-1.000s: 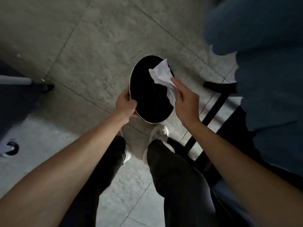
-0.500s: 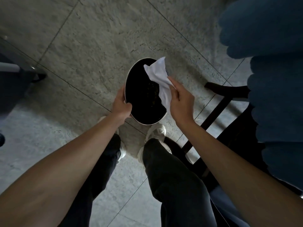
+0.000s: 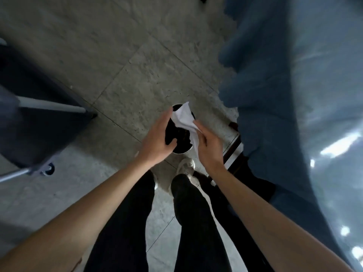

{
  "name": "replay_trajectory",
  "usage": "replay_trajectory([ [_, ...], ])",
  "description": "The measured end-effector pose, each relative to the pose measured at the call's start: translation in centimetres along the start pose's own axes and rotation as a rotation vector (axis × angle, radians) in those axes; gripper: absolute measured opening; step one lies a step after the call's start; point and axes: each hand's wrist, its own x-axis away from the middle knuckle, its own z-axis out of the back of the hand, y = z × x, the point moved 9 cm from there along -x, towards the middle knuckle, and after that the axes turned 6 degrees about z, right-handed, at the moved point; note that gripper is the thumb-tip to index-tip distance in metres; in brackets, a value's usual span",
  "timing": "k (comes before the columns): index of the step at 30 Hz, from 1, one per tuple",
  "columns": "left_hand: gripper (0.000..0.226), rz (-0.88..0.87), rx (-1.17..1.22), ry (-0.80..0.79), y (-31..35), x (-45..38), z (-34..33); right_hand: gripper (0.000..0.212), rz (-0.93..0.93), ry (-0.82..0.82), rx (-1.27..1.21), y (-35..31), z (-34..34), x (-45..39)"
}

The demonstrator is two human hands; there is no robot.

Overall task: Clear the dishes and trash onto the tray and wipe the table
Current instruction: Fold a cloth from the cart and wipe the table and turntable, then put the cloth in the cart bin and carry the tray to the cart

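Dark plate held above the floor while a white napkin is worked across it.

Nearest, below the plate [image 3: 177,138], stand the person's dark trouser legs and a pale shoe [image 3: 185,166] on the stone floor [image 3: 121,79]. The left hand [image 3: 157,142] grips the plate's left rim, thumb hooked over the dark face. The right hand [image 3: 209,146], just right of the plate, pinches a white napkin [image 3: 184,118] whose crumpled end lies over the plate's upper right. Beyond and left of the plate is a dark cart on a caster [image 3: 47,169]; right of it, a blue cloth-covered desk [image 3: 294,95]. My judgement: the one-handed rim grip is thin, so firm wiping could tip the plate, dropping it or scattering crumbs onto the floor.
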Motion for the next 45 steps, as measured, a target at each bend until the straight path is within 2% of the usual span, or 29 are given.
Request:
replay_trajectory([
  [3, 0.101, 0.108, 0.23, -0.038, 4.0, 3.7, 3.9, 0.038, 0.154, -0.012, 0.066, -6.5, 2.1, 2.8],
  [5, 0.093, 0.181, 0.43, -0.081, 6.2, 5.9, 6.1, 0.037, 0.27, -0.028, 0.116, -10.8, 3.1, 4.8],
  [8, 0.075, 0.168, 0.454, -0.051, 9.2, 8.9, 10.8, 0.038, 0.421, -0.037, 0.165, -16.6, 5.1, 7.8],
  [11, 0.068, 0.112, 0.462, -0.023, 11.1, 10.8, 14.8, 0.038, 0.541, -0.035, 0.17, -21.0, 6.4, 9.2],
  [16, 0.061, -0.043, 0.518, -0.044, 15.1, 12.4, 21.6, 0.038, 0.595, 0.018, 0.182, -28.1, 7.2, 9.9],
  [21, 0.014, -0.127, 0.541, 0.032, 19.0, 12.3, 30.6, 0.034, 0.67, 0.088, 0.078, -36.1, 7.0, 8.2],
  [23, 0.01, -0.137, 0.538, 0.055, 20.1, 11.7, 34.1, 0.041, 0.672, 0.083, 0.027, -38.9, 6.7, 6.4],
  [26, 0.01, -0.175, 0.514, 0.136, 21.2, 10.4, 40.2, 0.089, 0.618, -0.101, -0.094, -42.9, 5.3, 2.2],
  [28, 0.011, -0.206, 0.52, 0.177, 21.7, 9.4, 44.5, 0.107, 0.584, -0.268, -0.138, -46.0, 3.9, -1.2],
  [31, 0.014, -0.237, 0.573, 0.223, 21.7, 7.2, 50.8, 0.112, 0.532, -0.447, -0.253, -51.5, 1.6, -7.5],
  [33, 0.007, -0.236, 0.581, 0.263, 21.3, 4.9, 54.7, 0.114, 0.57, -0.531, -0.223, -55.9, -0.3, -12.1],
  [35, 0.021, -0.228, 0.547, 0.337, 20.7, 2.2, 58.9, 0.12, 0.727, -0.624, -0.082, -61.1, -2.7, -16.8],
  [38, 0.024, -0.211, 0.428, 0.384, 20.3, -2.3, 64.9, 0.125, 0.959, -0.765, 0.144, -68.9, -7.4, -23.6],
  [40, 0.025, -0.172, 0.374, 0.448, 19.7, -4.2, 69.3, 0.122, 1.067, -0.889, 0.283, -73.3, -11.2, -26.8],
  [42, 0.024, -0.138, 0.404, 0.517, 18.3, -5.2, 73.8, 0.104, 1.125, -0.958, 0.454, -77.0, -14.9, -29.8],
  [45, 0.027, -0.098, 0.545, 0.624, 14.8, -4.9, 79.6, 0.038, 1.165, -0.949, 0.486, -82.4, -19.6, -34.2],
])
